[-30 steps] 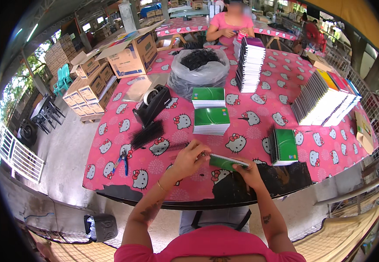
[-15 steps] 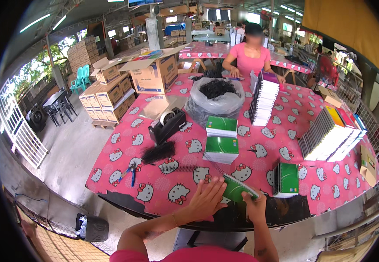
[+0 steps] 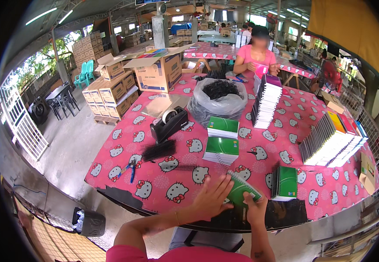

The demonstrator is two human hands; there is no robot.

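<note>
At the table's near edge I hold a small green notebook, tilted, with a dark wire coil along its upper edge. A loose end of the spiral coil sticks out past its upper left corner. My right hand grips the right end, thumb on the cover. My left hand lies with fingers outstretched against the left side of the notebook. Two stacks of green notebooks stand just beyond. To the right is a stack of coiled green notebooks.
Left of my hands lie black coils, a single coil, blue-handled pliers and a tape dispenser. Behind stands a plastic bag of coils. Tall notebook stacks rise farther right. A co-worker sits across the pink-covered table.
My hands and the notebook have shifted slightly, the notebook tilting more steeply. Across the table, the co-worker has raised a pink notebook in their hands.
</note>
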